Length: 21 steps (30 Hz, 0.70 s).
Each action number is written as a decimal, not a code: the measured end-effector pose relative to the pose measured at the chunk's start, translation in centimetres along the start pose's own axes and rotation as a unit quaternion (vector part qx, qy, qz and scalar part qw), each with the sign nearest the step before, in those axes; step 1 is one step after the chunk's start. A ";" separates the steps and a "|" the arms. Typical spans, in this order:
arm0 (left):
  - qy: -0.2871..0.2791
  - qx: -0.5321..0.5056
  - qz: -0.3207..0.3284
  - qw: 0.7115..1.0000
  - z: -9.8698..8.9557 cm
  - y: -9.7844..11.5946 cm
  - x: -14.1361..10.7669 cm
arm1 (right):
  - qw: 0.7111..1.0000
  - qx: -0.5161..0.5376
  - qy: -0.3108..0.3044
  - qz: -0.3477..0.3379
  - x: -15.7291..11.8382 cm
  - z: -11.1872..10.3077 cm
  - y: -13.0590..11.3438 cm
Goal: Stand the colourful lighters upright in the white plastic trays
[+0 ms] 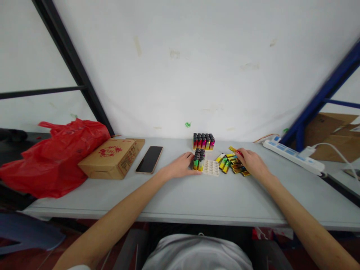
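My left hand (182,165) rests on the table with thumb and fingers around the left end of a white tray (211,168). Upright lighters (198,160) with black tops fill the tray's left part; its right part shows bare round holes. My right hand (251,161) pinches a gold-coloured lighter (234,150) above a loose pile of lighters (237,167) lying to the right of the tray. Behind the tray stands a block of upright lighters (203,141) in red, pink and yellow.
A black phone (150,159) lies left of my left hand, beside a cardboard box (109,158) and a red plastic bag (59,159). A white power strip (294,156) runs along the right side. A wall (197,75) rises behind the table (180,195).
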<state>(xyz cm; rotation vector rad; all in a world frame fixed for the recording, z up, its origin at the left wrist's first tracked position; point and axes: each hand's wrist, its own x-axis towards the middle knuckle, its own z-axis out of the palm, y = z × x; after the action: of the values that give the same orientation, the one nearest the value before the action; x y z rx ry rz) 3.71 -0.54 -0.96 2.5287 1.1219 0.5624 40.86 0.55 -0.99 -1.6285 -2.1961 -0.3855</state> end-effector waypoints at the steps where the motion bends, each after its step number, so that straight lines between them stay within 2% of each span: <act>1: 0.003 -0.002 0.001 1.000 0.0 0.0 0.0 | 1.000 0.014 0.014 0.002 0.0 -0.2 -0.1; 5: 0.007 -0.002 -0.001 1.000 0.0 0.1 -0.1 | 0.984 0.147 0.088 0.043 0.5 -1.3 -0.8; 7: 0.006 -0.003 -0.001 1.000 0.0 0.1 -0.1 | 0.959 0.244 0.116 0.085 1.2 -1.8 -1.5; 9: 0.006 -0.003 0.004 1.000 0.0 0.1 -0.1 | 0.923 0.346 0.119 0.115 2.2 -2.3 -2.6; 13: 0.005 -0.002 0.005 1.000 0.0 0.0 0.0 | 0.858 0.498 0.076 0.099 4.6 -2.9 -5.7; 18: 0.014 -0.012 0.003 1.000 0.1 -0.1 0.1 | 0.755 0.650 -0.007 0.086 5.9 -2.7 -9.7; 21: 0.015 -0.016 0.003 1.000 0.1 -0.1 0.2 | 0.733 0.671 -0.062 0.090 5.3 -2.0 -11.1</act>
<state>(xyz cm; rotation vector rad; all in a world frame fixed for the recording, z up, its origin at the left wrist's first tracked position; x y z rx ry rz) 3.82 -0.37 -1.05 2.5059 1.1068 0.6177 29.14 0.92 3.25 -0.9151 -1.5150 1.1577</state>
